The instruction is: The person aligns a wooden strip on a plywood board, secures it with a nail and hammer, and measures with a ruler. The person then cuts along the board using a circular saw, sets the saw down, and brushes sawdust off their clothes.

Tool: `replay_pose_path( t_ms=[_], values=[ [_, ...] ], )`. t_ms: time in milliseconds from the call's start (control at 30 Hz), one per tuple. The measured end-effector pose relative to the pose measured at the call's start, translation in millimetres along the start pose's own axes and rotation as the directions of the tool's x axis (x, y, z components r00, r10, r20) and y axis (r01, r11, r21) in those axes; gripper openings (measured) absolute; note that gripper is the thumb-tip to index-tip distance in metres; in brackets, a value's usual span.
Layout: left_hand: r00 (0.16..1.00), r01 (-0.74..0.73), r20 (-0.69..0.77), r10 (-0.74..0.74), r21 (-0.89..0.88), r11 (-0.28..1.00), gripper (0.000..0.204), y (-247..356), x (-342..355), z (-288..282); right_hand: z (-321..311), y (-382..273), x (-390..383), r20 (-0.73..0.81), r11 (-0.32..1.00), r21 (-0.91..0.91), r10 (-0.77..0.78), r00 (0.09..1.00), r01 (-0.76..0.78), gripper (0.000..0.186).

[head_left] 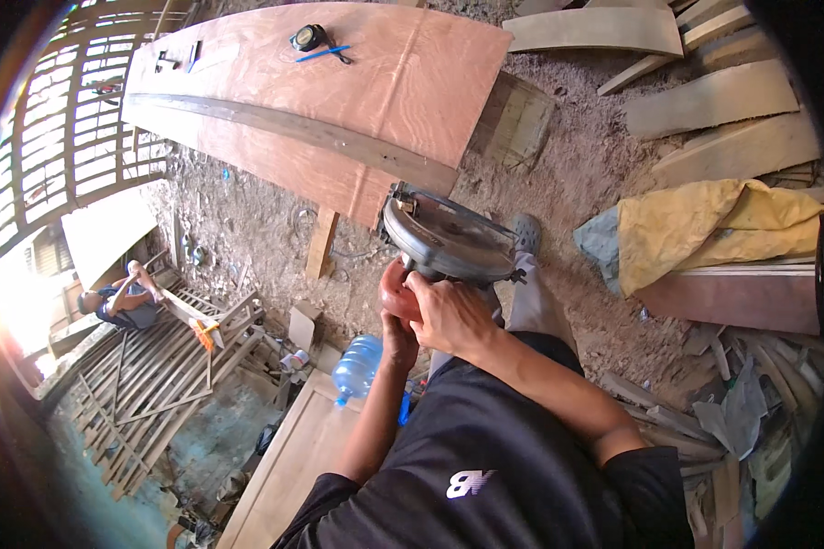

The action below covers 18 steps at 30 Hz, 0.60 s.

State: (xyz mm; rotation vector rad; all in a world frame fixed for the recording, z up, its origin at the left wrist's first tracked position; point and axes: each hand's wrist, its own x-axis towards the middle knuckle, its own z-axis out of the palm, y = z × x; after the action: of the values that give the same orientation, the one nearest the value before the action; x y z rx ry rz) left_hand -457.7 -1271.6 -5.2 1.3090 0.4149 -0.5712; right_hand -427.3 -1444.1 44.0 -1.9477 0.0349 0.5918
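Note:
In front of my body I hold a circular saw [449, 247] with a dark guard and base and a reddish body. My left hand [399, 337] is closed around the reddish rear part from below. My right hand [450, 316] grips the saw beside it, its fingertips curled in near the blade housing and partly hidden. The saw's front end is close to the near corner of a plywood sheet [275, 55]. Along that sheet lies a long narrow board [293, 126]. A tape measure [309, 37] and a blue pencil [323, 53] rest on the plywood.
Curved wood pieces [714, 99] lie at the far right. A yellow cloth [705, 229] covers stacked boards. A blue water jug [358, 366] and a wooden panel [279, 467] are at my left. Another person [133, 297] sits on a slatted wooden frame [156, 384] farther left.

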Motion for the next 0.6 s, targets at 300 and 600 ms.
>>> replay_pose_path(
  t_ms=[300, 600],
  values=[
    [0.975, 0.211, -0.039, -0.219, -0.161, 0.964, 0.109, -30, -2, -44, 1, -10, 6, -0.022, 1.000, 0.005, 0.012, 1.000, -0.012, 0.047],
    [0.958, 0.266, -0.059, -0.281, -0.179, 0.947, 0.111, -41, 0, -65, -1, -16, 13, -0.026, 1.000, -0.008, -0.002, 1.000, 0.002, 0.044]
  ],
)
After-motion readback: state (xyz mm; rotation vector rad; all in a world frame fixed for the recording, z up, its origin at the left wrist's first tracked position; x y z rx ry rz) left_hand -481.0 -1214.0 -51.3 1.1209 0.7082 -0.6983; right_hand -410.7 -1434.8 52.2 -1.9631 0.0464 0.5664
